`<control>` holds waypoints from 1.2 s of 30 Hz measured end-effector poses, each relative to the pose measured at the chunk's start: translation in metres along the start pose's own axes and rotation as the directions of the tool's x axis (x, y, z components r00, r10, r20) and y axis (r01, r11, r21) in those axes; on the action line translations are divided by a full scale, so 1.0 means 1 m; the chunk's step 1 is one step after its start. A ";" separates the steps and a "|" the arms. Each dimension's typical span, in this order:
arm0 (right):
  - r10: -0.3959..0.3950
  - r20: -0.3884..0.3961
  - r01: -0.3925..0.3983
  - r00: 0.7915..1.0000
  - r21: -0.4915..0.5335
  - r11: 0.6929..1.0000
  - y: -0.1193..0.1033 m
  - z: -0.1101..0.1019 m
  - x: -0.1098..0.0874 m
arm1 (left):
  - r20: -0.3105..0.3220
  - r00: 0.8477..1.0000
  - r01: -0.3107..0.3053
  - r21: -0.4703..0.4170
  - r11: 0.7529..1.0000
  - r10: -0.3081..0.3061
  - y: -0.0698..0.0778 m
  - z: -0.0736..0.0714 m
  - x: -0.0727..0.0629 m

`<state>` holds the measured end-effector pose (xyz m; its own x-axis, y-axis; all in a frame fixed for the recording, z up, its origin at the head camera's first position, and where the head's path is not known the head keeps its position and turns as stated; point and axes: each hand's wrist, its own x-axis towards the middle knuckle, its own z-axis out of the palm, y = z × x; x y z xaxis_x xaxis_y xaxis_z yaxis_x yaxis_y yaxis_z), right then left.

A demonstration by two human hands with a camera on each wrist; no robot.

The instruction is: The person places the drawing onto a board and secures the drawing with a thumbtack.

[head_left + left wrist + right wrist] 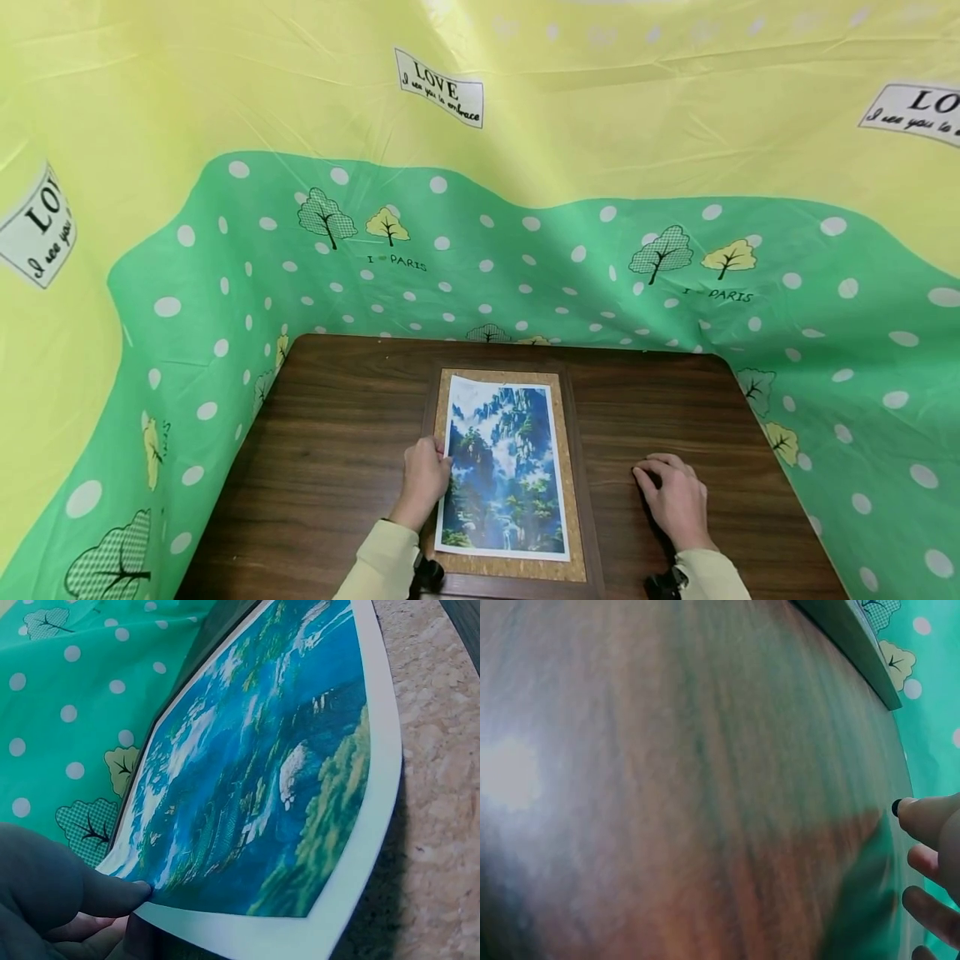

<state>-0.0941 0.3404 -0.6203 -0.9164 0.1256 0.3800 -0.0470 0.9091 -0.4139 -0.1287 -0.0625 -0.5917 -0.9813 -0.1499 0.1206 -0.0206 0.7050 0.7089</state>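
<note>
A landscape print (504, 467) with a white border lies over a cork board (573, 533). My left hand (426, 475) pinches the print's left edge between thumb and fingers. In the left wrist view the thumb (116, 892) presses on the white border, and the sheet (247, 772) bows a little off the cork (435, 772). Over the table to the right of the board is my right hand (675, 500), its fingers bent. The right wrist view shows a small black thing (897, 808) at its fingertip; its kind is too small to tell.
A dark wood-grain table (337, 417) carries the board, which has a dark wooden frame (581, 467). Green and yellow patterned cloth (487, 250) hangs along the table's back and sides.
</note>
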 end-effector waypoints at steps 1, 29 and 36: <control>-0.008 -0.007 0.008 1.000 0.006 1.000 -0.001 0.000 0.001 | -0.002 1.000 -0.002 0.000 1.000 0.002 0.000 0.000 0.000; -0.195 0.054 0.175 0.979 0.255 0.951 -0.085 0.029 0.061 | 0.015 0.999 0.044 0.013 0.999 -0.044 0.000 0.005 0.000; -0.234 0.116 0.190 0.965 0.306 0.933 -0.109 0.045 0.074 | 0.007 1.000 0.028 0.010 1.000 -0.028 -0.001 0.005 0.001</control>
<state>-0.1751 0.2330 -0.5848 -0.9197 -0.1378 0.3676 -0.3392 0.7505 -0.5672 -0.1307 -0.0599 -0.5961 -0.9817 -0.1646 0.0954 -0.0502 0.7077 0.7048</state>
